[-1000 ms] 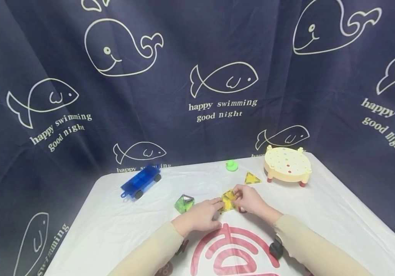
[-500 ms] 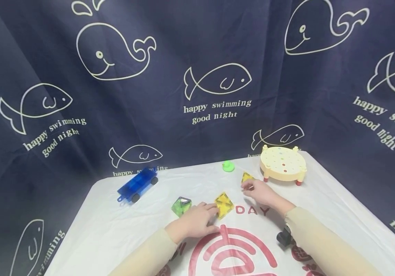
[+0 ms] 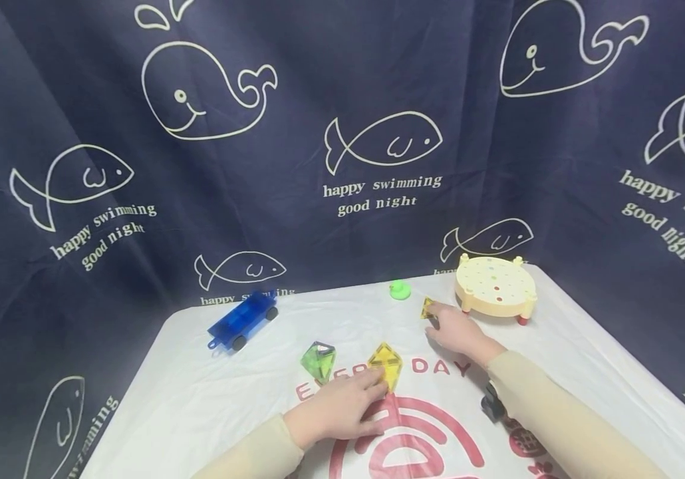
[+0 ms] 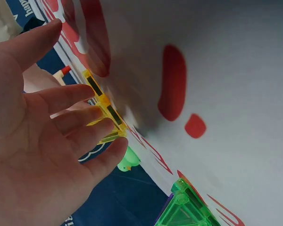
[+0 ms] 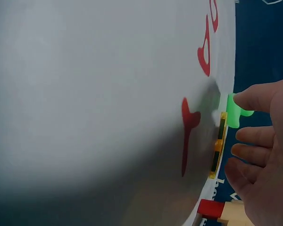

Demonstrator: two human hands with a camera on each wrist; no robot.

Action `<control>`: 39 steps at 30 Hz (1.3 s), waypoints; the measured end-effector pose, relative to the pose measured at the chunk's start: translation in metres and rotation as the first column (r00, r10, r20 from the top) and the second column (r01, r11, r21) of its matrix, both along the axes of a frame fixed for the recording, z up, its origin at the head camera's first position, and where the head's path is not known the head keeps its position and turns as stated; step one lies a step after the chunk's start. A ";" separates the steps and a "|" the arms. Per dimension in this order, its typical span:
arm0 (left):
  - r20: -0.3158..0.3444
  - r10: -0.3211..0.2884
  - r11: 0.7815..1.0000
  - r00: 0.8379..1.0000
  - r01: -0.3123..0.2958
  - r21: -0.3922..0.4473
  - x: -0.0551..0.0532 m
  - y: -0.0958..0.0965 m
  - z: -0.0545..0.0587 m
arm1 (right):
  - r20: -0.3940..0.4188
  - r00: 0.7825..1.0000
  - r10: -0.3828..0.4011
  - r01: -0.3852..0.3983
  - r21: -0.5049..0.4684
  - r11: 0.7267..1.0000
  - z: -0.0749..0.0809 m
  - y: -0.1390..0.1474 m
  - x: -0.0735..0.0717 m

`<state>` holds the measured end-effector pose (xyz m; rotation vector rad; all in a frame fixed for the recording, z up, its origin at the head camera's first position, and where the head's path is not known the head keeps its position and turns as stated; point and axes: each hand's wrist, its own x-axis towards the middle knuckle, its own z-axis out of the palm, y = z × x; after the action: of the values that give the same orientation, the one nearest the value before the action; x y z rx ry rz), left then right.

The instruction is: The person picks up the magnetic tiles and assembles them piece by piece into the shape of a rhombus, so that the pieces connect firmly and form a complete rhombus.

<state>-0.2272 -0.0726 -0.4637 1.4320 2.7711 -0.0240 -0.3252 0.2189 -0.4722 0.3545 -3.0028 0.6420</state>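
Observation:
My left hand (image 3: pixel 339 407) reaches over a yellow shape of joined see-through magnetic tiles (image 3: pixel 386 356), its extended fingers touching the near part. In the left wrist view those fingers (image 4: pixel 75 127) partly cover the yellow tiles (image 4: pixel 100 94). Farther back, my right hand (image 3: pixel 457 330) is at a loose yellow triangular magnetic tile (image 3: pixel 427 307) and covers part of it. The right wrist view has the tile (image 5: pixel 219 146) flat on the table, with loosely bent fingers (image 5: pixel 252 153) beside it and not closed round it. Left of the yellow shape sits a green magnetic-tile shape (image 3: pixel 318 361).
A blue wheeled toy car base (image 3: pixel 242 322) stands at the back left of the white-covered table (image 3: pixel 199 399). Toward the back edge is a green toy duck (image 3: pixel 400 289). A round cream pegged toy with short legs (image 3: pixel 495 286) stands at the back right.
My right hand has left the joined yellow tiles and moved back and right to the loose triangle. The joined tiles have turned and shifted slightly toward me, with my left hand on them.

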 end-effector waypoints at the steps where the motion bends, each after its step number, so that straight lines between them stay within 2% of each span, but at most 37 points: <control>1: 0.007 -0.003 1.000 1.000 0.003 0.001 0.000 0.001 0.000 | 0.000 1.000 0.003 -0.003 0.018 1.000 -0.001 0.000 -0.002; 6: 0.029 0.006 1.000 1.000 -0.006 -0.007 -0.004 0.007 -0.004 | 0.013 0.999 0.049 -0.050 0.094 0.994 -0.006 0.001 -0.005; 12: 0.022 0.027 1.000 0.999 -0.027 0.001 -0.012 0.016 -0.006 | 0.027 0.997 0.078 -0.080 0.105 0.991 -0.003 -0.001 0.001; 18: 0.018 0.048 0.999 0.999 -0.048 0.015 -0.020 0.025 -0.002 | 0.086 0.990 0.108 -0.115 0.075 0.991 0.004 -0.006 0.017; 25: 0.058 0.132 0.991 0.989 -0.134 0.017 -0.025 0.031 -0.004 | 0.073 0.987 0.144 -0.147 0.037 0.988 0.003 -0.012 0.045; 32: 0.071 0.177 0.983 0.982 -0.180 0.033 -0.026 0.033 -0.003 | 0.065 0.988 0.142 -0.144 0.026 0.989 0.004 -0.018 0.070; 36: 0.088 0.190 0.980 0.978 -0.194 0.038 -0.026 0.034 -0.001 | 0.050 0.987 0.153 -0.155 0.040 0.987 0.003 -0.021 0.079; 39: 0.095 0.192 0.979 0.977 -0.197 0.047 -0.026 0.034 -0.001 | 0.032 0.988 0.152 -0.153 0.037 0.988 0.004 -0.022 0.077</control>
<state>-0.2536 -0.0388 -0.4645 1.1335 2.8434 0.1198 -0.2477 0.1964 -0.4683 0.5870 -3.0415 0.6037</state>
